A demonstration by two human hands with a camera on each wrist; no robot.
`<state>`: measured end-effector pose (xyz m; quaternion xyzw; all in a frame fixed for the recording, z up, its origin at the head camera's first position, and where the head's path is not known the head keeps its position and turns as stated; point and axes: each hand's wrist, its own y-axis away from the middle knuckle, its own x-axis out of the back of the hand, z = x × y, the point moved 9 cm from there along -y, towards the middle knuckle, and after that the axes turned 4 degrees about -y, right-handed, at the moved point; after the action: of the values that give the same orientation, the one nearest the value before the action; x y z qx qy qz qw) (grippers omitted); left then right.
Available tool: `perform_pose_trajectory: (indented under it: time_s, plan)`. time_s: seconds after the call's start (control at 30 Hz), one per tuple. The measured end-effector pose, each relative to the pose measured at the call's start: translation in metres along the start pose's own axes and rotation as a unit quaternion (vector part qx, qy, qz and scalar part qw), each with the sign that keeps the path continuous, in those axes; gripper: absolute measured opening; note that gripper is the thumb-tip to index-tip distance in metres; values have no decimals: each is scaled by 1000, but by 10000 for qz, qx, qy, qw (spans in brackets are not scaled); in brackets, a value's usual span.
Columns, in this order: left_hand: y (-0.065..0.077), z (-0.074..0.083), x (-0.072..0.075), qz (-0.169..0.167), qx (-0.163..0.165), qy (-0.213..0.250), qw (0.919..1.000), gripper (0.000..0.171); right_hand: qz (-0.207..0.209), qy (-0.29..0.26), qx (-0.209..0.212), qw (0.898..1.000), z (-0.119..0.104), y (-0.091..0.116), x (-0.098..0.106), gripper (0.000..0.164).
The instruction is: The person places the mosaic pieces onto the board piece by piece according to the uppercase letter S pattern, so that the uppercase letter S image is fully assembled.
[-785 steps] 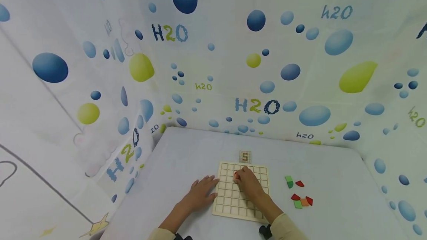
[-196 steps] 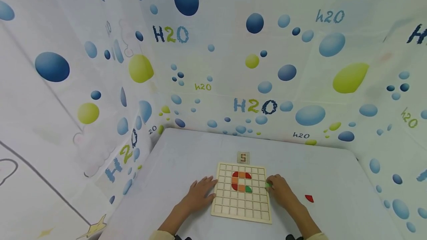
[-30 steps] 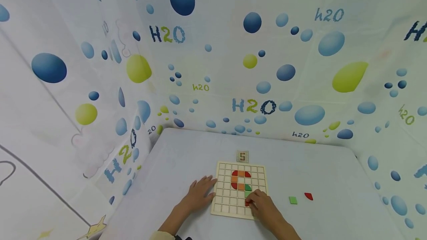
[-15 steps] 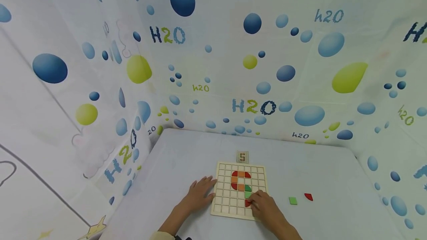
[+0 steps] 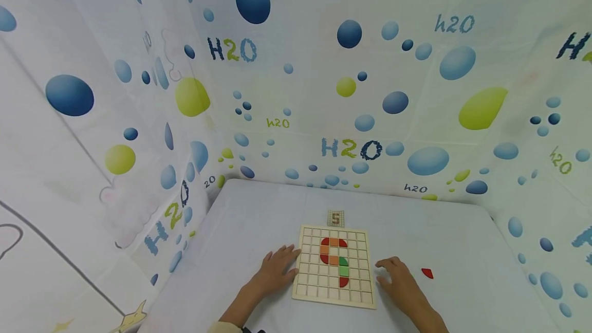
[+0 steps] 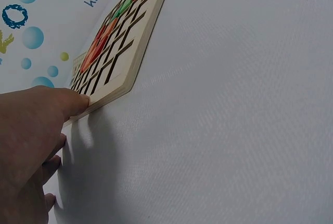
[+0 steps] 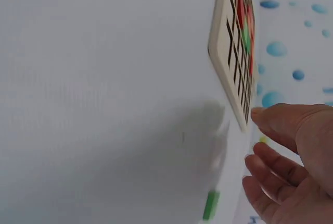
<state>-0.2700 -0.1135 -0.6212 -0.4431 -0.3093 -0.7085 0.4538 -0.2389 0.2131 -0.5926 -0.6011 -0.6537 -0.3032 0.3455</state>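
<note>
A pale wooden grid board (image 5: 312,290) lies on the table. Red quarter-round, orange square and green tiles form a curved figure in it, ending low in a light green square tile (image 5: 344,271) and a red quarter-round tile (image 5: 344,282). My left hand (image 5: 276,270) rests at the board's left edge, fingers spread, thumb touching the rim in the left wrist view. Right of the board, my right hand (image 5: 401,284) has loosely bent fingers with nothing between them. Near it in the right wrist view lies a green tile (image 7: 210,206), hidden by that hand in the head view.
Beyond the board's far edge sits a small grid card (image 5: 335,218) bearing an S-shaped figure. One loose red quarter-round tile (image 5: 427,273) lies on the white table (image 5: 444,235) at the right. A printed curtain (image 5: 300,91) surrounds the table's back and sides.
My right hand has let go of the red tile in the board and moved right, over the loose green square. Earlier, more loose tiles lay at the right; most now sit in the board.
</note>
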Motion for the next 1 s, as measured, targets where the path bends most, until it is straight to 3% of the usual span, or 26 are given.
perform_pose_trajectory:
  time_s: [0.23,0.37,0.57,0.8,1.0]
  plan:
    - [0,-2,0,20,-11,-47,10000,57,-175,242,-434,9986,39,2,21,48]
    - [-1,-1,1,44,-22,-79,10000,56,-273,195,-537,9980,52,4,21,41]
    - [0,0,1,6,10,-9,10000,56,-66,-57,-312,9995,58,7,21,27]
    - [1,-1,-1,-42,32,-21,10000,57,52,-288,-410,9987,63,9,19,32]
    - [1,1,0,-42,11,25,10000,57,28,-205,-521,9984,63,9,17,27]
